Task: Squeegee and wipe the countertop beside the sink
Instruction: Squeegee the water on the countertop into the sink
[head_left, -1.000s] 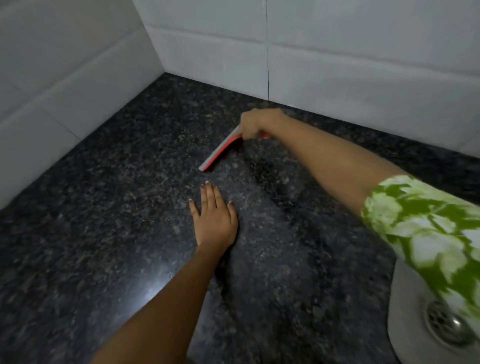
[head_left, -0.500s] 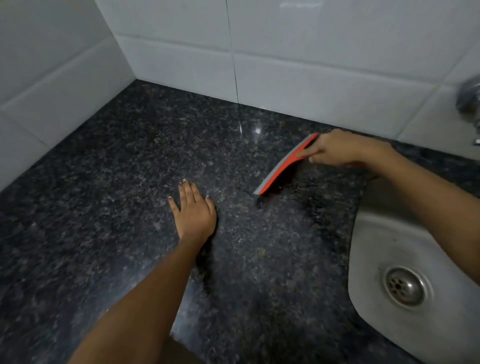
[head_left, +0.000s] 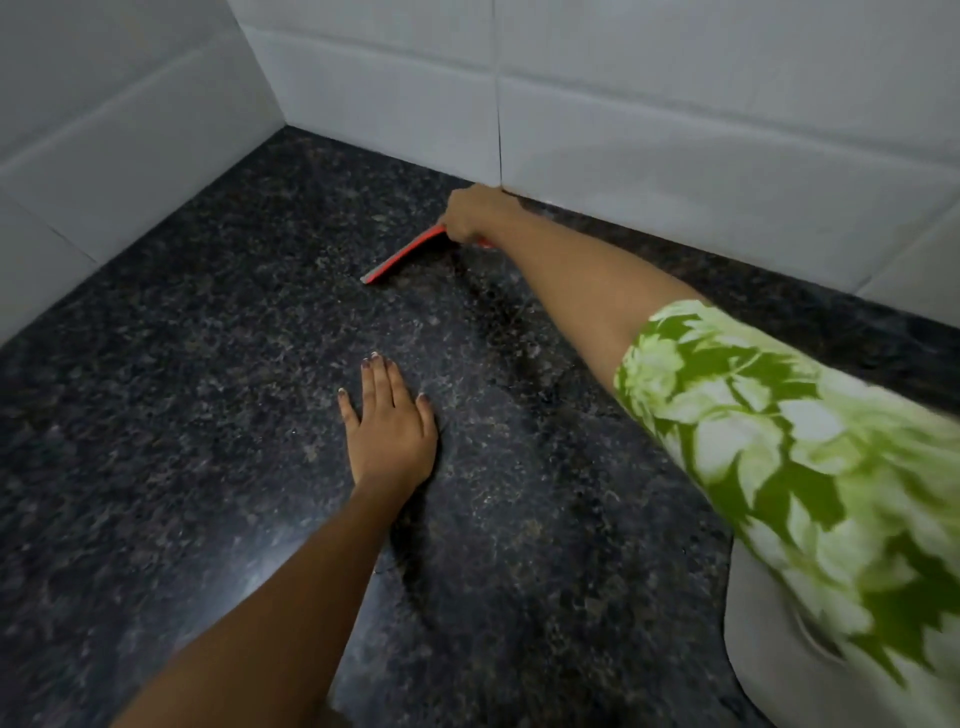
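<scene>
Nearest me, at the lower right of the frame, I see the pale sink (head_left: 763, 639) rim, mostly covered by my green and white patterned sleeve (head_left: 779, 452), which is blurred. My left forearm comes in from the bottom edge and my left hand (head_left: 390, 426) lies flat at centre frame on the dark speckled countertop (head_left: 156, 415), palm down, fingers straight and close together, thumb out to the left side.

Further up, my right arm stretches from the sleeve toward the upper middle of the frame. My right hand (head_left: 475, 213) is curled round the handle end of the red squeegee (head_left: 402, 255), close to the foot of the white tiled wall (head_left: 675, 130). The squeegee blade slants down and to the left from that grip, its edge on the countertop, well apart from my left hand. The tiled walls meet in a corner at the upper left.
</scene>
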